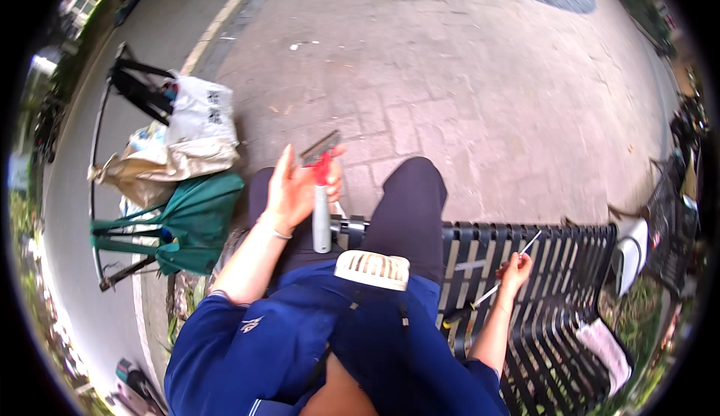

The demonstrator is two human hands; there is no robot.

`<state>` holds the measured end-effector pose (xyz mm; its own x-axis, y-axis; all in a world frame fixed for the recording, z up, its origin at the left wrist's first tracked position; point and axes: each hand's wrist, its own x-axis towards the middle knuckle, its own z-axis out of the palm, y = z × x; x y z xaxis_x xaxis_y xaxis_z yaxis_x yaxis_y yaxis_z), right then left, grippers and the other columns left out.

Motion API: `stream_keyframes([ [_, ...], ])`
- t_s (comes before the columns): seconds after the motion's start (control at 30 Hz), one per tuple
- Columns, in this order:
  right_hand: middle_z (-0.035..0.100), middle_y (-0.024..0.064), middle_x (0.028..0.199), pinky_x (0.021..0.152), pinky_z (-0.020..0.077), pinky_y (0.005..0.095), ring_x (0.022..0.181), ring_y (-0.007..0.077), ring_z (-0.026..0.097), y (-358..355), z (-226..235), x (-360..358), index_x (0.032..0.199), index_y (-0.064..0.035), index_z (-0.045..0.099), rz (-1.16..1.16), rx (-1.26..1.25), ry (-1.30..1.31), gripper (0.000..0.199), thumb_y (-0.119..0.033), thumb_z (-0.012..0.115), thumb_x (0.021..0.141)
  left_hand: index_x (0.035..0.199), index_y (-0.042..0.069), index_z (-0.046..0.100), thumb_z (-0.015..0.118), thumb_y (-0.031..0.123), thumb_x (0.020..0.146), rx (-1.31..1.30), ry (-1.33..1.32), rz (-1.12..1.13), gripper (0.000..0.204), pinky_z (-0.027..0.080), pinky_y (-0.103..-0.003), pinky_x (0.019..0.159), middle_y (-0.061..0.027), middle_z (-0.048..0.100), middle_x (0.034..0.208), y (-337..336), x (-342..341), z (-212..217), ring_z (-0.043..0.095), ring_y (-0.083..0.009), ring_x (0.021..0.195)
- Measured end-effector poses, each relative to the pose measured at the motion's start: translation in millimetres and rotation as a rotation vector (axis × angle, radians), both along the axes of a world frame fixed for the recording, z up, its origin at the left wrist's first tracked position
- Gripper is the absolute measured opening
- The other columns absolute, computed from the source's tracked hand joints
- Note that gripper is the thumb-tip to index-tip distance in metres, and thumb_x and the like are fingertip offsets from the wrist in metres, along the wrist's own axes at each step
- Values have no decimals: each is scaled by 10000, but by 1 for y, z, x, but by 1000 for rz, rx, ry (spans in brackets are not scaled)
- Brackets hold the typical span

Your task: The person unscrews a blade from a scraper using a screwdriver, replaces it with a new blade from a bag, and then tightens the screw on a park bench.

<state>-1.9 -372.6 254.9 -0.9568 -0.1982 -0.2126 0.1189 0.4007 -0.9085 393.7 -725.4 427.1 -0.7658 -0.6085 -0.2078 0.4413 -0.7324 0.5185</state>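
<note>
In front of my left knee, my left hand (301,187) holds a scraper-like tool (322,217) with a grey handle, a red neck and a dark metal head. Its handle points down toward my lap and its head tilts up past my fingers. Off to the right, over the bench, my right hand (514,272) closes around the thin metal shaft of what looks like a screwdriver (486,294). The black and yellow handle sits at the lower left, and the tip sticks out above my fingers. A cream slotted piece (373,270) rests at my waist.
I sit on a black slatted metal bench (555,281). A pink-white cloth or paper (604,356) lies at its right end. To the left stands a cart frame (94,191) with a white bag (201,112), a beige bag (169,169) and a green bag (199,221). Brick paving (450,79) spreads ahead.
</note>
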Motion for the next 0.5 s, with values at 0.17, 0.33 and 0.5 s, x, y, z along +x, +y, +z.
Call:
stream_keyframes([
  [0.17,509,2,651,374,354,209,437,76,459,-159,163,86,1085,-76,497,761,-306,-309,177,-98,583,932,1341,-26,455,283,616,976,-91,-28,26,758,386,-311,670,-34,447,715,-5,7,-6,443,-181,690],
  [0.33,524,17,743,415,376,210,471,77,469,-233,250,165,1300,-31,471,1457,-208,-457,345,-125,537,974,1055,18,558,321,598,978,-172,-14,88,631,423,-332,689,-31,444,647,-2,15,1,489,-196,672],
  [0.5,563,30,788,423,440,220,495,73,516,-258,272,199,1362,-15,434,1604,-144,-574,421,-79,538,959,779,101,441,270,603,989,-163,-5,125,569,441,-340,667,-34,438,622,2,25,23,492,-204,624],
])
